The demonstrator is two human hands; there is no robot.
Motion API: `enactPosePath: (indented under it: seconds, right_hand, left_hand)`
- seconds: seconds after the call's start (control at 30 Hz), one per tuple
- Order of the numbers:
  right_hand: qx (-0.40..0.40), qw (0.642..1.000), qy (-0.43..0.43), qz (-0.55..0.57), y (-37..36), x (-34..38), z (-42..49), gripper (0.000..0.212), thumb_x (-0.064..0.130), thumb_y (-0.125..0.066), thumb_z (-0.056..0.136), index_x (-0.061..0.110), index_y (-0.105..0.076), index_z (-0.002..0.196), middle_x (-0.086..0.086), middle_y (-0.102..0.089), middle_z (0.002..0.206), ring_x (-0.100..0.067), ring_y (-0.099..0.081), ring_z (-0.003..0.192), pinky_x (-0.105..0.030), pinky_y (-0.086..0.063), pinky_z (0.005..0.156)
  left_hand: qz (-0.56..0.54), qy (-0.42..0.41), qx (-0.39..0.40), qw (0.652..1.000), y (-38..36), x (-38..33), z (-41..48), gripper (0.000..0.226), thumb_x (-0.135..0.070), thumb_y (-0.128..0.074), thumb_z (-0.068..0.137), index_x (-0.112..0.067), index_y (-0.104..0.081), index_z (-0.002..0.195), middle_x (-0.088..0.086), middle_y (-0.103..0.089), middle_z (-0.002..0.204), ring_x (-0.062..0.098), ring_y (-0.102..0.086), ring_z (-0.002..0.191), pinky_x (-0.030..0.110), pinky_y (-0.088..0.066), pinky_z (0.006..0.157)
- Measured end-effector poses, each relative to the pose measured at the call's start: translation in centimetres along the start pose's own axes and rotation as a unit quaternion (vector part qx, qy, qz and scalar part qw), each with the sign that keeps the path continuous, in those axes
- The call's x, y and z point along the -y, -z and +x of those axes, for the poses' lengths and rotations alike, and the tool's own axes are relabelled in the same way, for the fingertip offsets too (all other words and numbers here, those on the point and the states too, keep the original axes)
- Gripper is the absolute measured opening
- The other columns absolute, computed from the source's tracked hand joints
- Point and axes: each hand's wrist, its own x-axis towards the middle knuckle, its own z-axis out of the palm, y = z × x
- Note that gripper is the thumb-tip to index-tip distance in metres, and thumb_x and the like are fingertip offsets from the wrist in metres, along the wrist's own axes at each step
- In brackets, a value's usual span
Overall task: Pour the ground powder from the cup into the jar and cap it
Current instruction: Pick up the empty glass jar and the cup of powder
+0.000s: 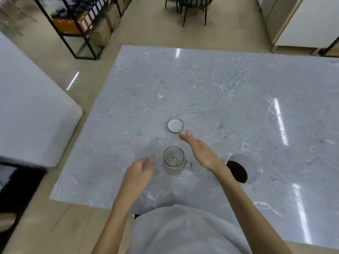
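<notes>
A clear glass jar (173, 160) with a small handle on its right side stands upright and uncapped on the grey marble table (229, 92). Beyond it lies a round lid (175, 125), white inside, with a thin green edge. My right hand (199, 149) is stretched out flat past the jar, its fingertips just short of the lid's near rim, holding nothing. My left hand (140, 170) hovers left of the jar with its fingers loosely curled and empty, apart from the glass. A white cup (240, 168) holding dark powder stands right of my right wrist.
The table's left edge drops to a beige floor. A second grey tabletop (27, 107) stands to the left. A black metal shelf with boxes (80, 24) is at the far left, black chair legs (192, 10) at the far middle, and white cabinets (302, 24) at the far right.
</notes>
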Motion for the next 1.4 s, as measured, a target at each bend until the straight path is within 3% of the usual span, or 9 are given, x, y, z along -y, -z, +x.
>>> enactPosePath:
  seconds: [0.1, 0.27, 0.47, 0.7, 0.93, 1.03, 1.23, 1.3, 1.4]
  right_hand:
    - [0.057, 0.997, -0.05, 0.022, -2.4, 0.5, 1.1, 0.097, 0.084, -0.016, 0.079, 0.021, -0.039, 0.15, 0.007, -0.035, 0.157, -0.006, -0.027, 0.145, -0.027, -0.014, 0.119]
    - [0.037, 0.991, -0.081, 0.097, -3.8, -1.0, -0.3, 0.099, 0.083, -0.017, 0.078, 0.019, -0.035, 0.151, 0.014, -0.034, 0.15, 0.009, -0.03, 0.129, -0.008, -0.019, 0.101]
    - [0.038, 0.974, -0.085, 0.205, -4.2, -2.9, -4.2, 0.03, 0.074, -0.016, 0.092, 0.071, -0.036, 0.115, 0.03, -0.02, 0.15, 0.009, -0.018, 0.139, -0.028, -0.012, 0.12]
    - [-0.097, 0.98, -0.072, 0.16, -1.6, -2.1, -2.2, 0.085, 0.077, -0.021, 0.087, 0.026, -0.018, 0.156, 0.011, -0.015, 0.163, -0.005, -0.011, 0.149, -0.027, -0.006, 0.119]
    - [-0.094, 0.976, -0.064, 0.183, -5.8, -3.0, -1.5, 0.07, 0.066, -0.018, 0.098, 0.022, -0.042, 0.148, 0.002, -0.044, 0.153, -0.009, -0.038, 0.141, -0.034, -0.026, 0.119]
    - [-0.107, 0.976, -0.072, 0.174, -5.6, -3.7, -2.5, 0.063, 0.07, -0.02, 0.095, 0.036, -0.055, 0.136, 0.014, -0.055, 0.139, 0.017, -0.048, 0.119, -0.005, -0.034, 0.1]
    - [-0.076, 0.997, -0.007, 0.03, -0.8, -2.7, -4.7, 0.078, 0.074, -0.037, 0.09, 0.034, -0.022, 0.155, 0.018, -0.024, 0.159, 0.008, -0.022, 0.141, -0.017, -0.018, 0.112]
    - [-0.106, 0.988, 0.06, -0.093, 3.1, -2.9, -6.7, 0.09, 0.083, -0.042, 0.081, 0.039, -0.016, 0.155, 0.028, -0.017, 0.156, 0.02, -0.01, 0.138, -0.017, -0.015, 0.114]
    - [-0.103, 0.93, 0.05, -0.349, 8.3, -5.2, -9.1, 0.121, 0.091, -0.044, 0.067, 0.029, 0.01, 0.156, 0.015, 0.011, 0.162, -0.004, 0.017, 0.148, -0.034, 0.002, 0.123]
  left_hand:
    - [-0.097, 0.008, 0.086, 0.992, -2.7, 1.0, -1.2, 0.017, -0.037, -0.056, 0.084, -0.026, -0.069, 0.087, 0.001, -0.071, 0.103, 0.034, -0.067, 0.112, 0.057, -0.049, 0.1]
    - [-0.16, -0.013, 0.147, 0.976, -4.8, -0.5, -0.8, 0.061, -0.048, -0.059, 0.075, -0.045, -0.054, 0.136, -0.019, -0.064, 0.132, 0.006, -0.057, 0.125, 0.038, -0.042, 0.109]
    - [-0.093, -0.075, 0.197, 0.973, -4.2, -2.8, 4.2, 0.066, -0.01, -0.052, 0.072, -0.025, -0.057, 0.136, 0.004, -0.064, 0.133, 0.022, -0.062, 0.115, 0.038, -0.051, 0.093]
    - [0.045, -0.159, 0.263, 0.951, -3.7, -0.2, 5.1, 0.097, -0.032, -0.064, 0.086, -0.046, 0.0, 0.157, -0.01, -0.002, 0.169, 0.011, 0.008, 0.154, 0.05, 0.001, 0.125]
    - [-0.029, -0.201, 0.134, 0.97, -6.9, 0.6, 5.7, 0.117, -0.024, -0.096, 0.067, -0.039, -0.019, 0.154, -0.001, -0.038, 0.15, 0.016, -0.043, 0.136, 0.043, -0.038, 0.115]
    - [0.003, -0.229, 0.117, 0.966, -7.3, 1.2, 6.4, 0.108, -0.027, -0.096, 0.068, -0.048, -0.024, 0.145, -0.003, -0.045, 0.141, 0.016, -0.047, 0.131, 0.044, -0.041, 0.112]
    - [0.009, -0.285, 0.132, 0.949, -7.4, 1.2, 7.3, 0.09, -0.035, -0.092, 0.065, -0.061, -0.033, 0.129, -0.033, -0.051, 0.128, -0.004, -0.053, 0.121, 0.018, -0.045, 0.1]
    - [0.013, -0.297, 0.123, 0.947, -7.3, 1.4, 7.7, 0.09, -0.033, -0.093, 0.064, -0.051, -0.037, 0.133, -0.022, -0.053, 0.132, 0.0, -0.052, 0.124, 0.022, -0.043, 0.103]
    - [0.029, -0.308, 0.124, 0.943, -7.4, 1.6, 8.3, 0.089, -0.023, -0.095, 0.068, -0.031, -0.041, 0.138, -0.003, -0.053, 0.137, 0.012, -0.051, 0.128, 0.035, -0.041, 0.109]
